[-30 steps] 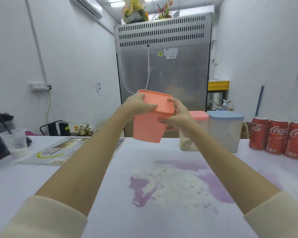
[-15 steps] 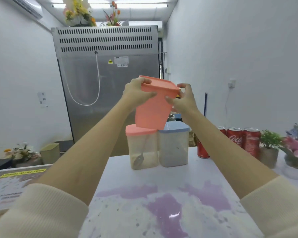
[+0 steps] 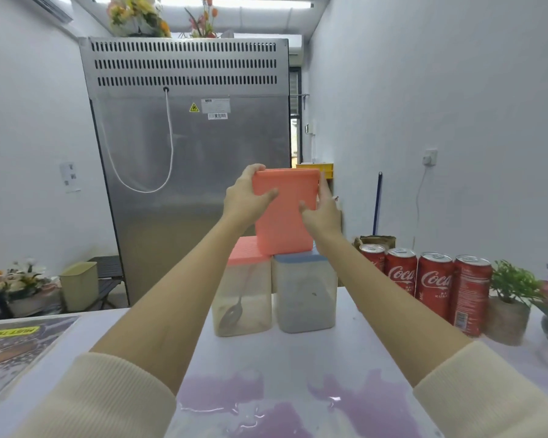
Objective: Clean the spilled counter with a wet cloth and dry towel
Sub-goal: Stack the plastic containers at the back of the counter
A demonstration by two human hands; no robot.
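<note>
Both hands hold an opaque coral plastic container over two stacked-row tubs; purple spill sits near on the white counter [image 3: 355, 339].
Purple liquid spill [image 3: 298, 406] lies at the counter's near edge between the forearms, well apart from either grip. Coral plastic container [image 3: 283, 213] rests on the clear tub with coral lid [image 3: 244, 292] and clear tub with blue lid [image 3: 304, 292]. Left hand [image 3: 246, 197] and right hand [image 3: 321, 210] clasp its sides, fingers curled round it. Four red cola cans [image 3: 431, 279] stand right.

White walls [image 3: 440, 90], steel refrigerator [image 3: 190, 172] topped with flowers [image 3: 136, 17], ceiling strip light [image 3: 250, 0], beige bin [image 3: 78, 286]
</note>
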